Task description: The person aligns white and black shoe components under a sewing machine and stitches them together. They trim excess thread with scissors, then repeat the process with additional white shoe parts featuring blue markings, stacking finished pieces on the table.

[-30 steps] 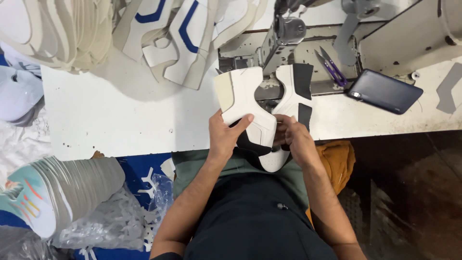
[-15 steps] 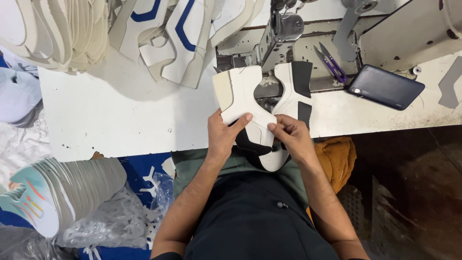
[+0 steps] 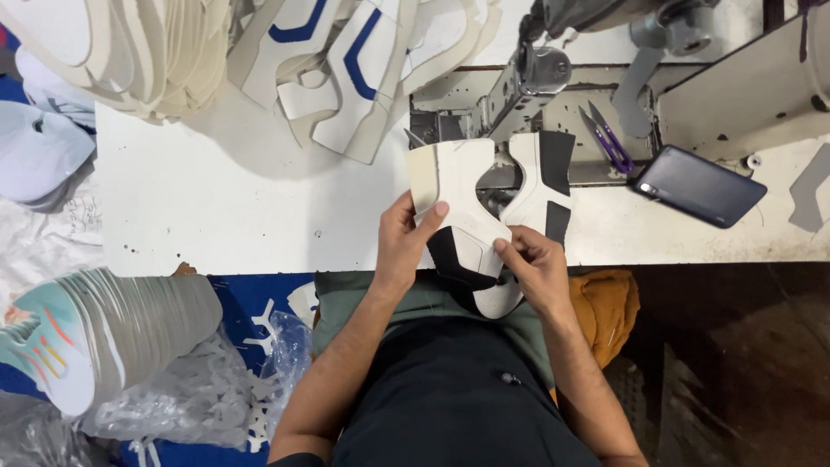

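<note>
A flat white shoe upper piece with black panels (image 3: 471, 207) is held over the front edge of the white worktable (image 3: 242, 207), just in front of the sewing machine (image 3: 553, 78). My left hand (image 3: 402, 238) grips its left wing, thumb on top. My right hand (image 3: 536, 259) pinches the piece at its lower middle, near a black panel. The lower tip of the piece hangs over my lap.
A pile of white and blue shoe pieces (image 3: 328, 60) lies at the table's back left. Purple thread snips (image 3: 609, 138) and a dark phone (image 3: 700, 186) rest to the right of the machine. A stack of cut pieces (image 3: 104, 333) sits lower left.
My right hand has shifted its fingers slightly on the piece's lower middle. The piece has stayed in about the same place.
</note>
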